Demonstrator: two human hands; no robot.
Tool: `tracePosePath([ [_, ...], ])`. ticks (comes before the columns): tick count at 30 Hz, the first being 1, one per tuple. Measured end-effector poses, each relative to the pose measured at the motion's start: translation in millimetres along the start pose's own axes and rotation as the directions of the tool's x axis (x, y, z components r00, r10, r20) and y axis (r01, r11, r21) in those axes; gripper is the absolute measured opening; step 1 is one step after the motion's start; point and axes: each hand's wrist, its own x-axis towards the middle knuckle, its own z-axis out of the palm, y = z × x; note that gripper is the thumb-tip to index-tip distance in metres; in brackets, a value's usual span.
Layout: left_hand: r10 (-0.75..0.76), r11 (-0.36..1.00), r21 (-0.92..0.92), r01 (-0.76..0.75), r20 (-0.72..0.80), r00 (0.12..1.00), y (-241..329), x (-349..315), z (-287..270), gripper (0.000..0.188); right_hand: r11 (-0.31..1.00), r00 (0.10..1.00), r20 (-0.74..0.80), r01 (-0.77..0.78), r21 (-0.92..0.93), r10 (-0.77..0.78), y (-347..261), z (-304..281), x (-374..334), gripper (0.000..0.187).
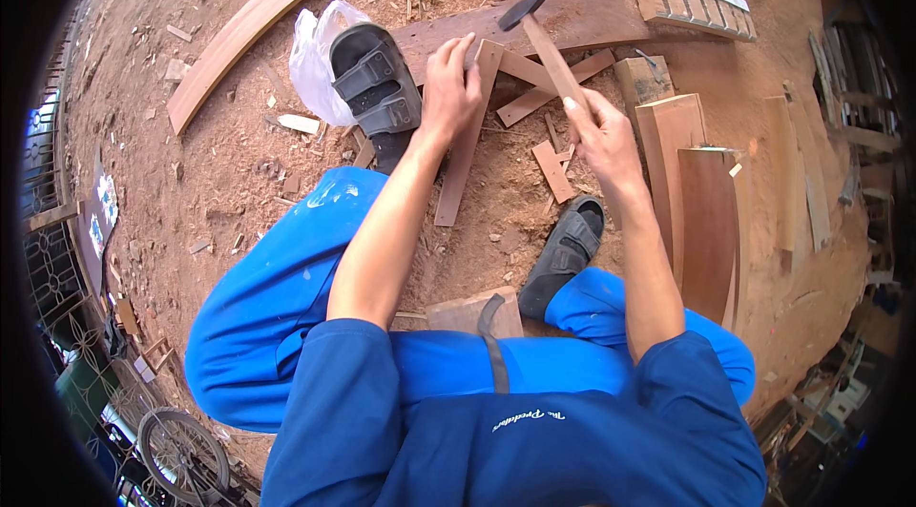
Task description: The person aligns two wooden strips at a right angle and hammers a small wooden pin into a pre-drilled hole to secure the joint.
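Note:
My right hand [603, 137] is closed round the wooden handle of a hammer [549, 54]. The dark hammer head is raised at the far end, up and to the left of that hand. My left hand [450, 89] has its fingers bent against the left edge of a long wooden strip [465, 159], near its upper end; its fingertips are partly hidden. That strip meets a second wooden strip [527, 71] at its top. Another short strip [558, 87] crosses beneath the second one. Behind them a wide dark plank [596, 20] lies on the ground.
Beside my left sandal [374, 78] is a white plastic bag [315, 63]. A slotted wooden piece [692, 3] rests at the upper right. Several boards [708, 221] stand to the right. A long curved plank [258, 25] lies upper left; wood scraps [553, 171] and shavings litter the dirt.

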Motion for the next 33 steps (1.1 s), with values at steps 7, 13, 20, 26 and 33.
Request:
tracePosePath([
  [7,0.065,0.926,0.361,-0.11,0.134,0.989,-1.9,-35.7,21.2,0.081,0.997,0.993,-0.093,0.072,-0.035,-0.075,-8.7,-0.6,-3.9,0.034],
  [13,0.06,0.943,0.316,-0.101,0.137,0.989,1.4,-36.6,29.7,0.078,0.951,0.995,-0.029,0.085,-0.298,-0.098,33.8,17.1,-7.3,0.039],
  [20,0.05,0.961,0.262,-0.092,0.161,0.986,-2.2,-34.5,23.2,0.08,1.0,0.997,-0.08,0.02,0.013,-0.018,-1.1,-6.9,3.0,0.034],
  [26,0.01,0.982,0.185,-0.043,0.178,0.984,-0.6,-32.3,21.9,0.081,0.997,0.986,-0.152,0.075,-0.009,-0.075,0.9,1.1,2.1,0.037],
  [33,0.008,0.994,0.105,-0.026,0.17,0.985,-1.4,-30.9,18.1,0.082,0.954,0.998,-0.046,0.019,-0.3,-0.034,24.1,6.6,-7.8,0.035],
])
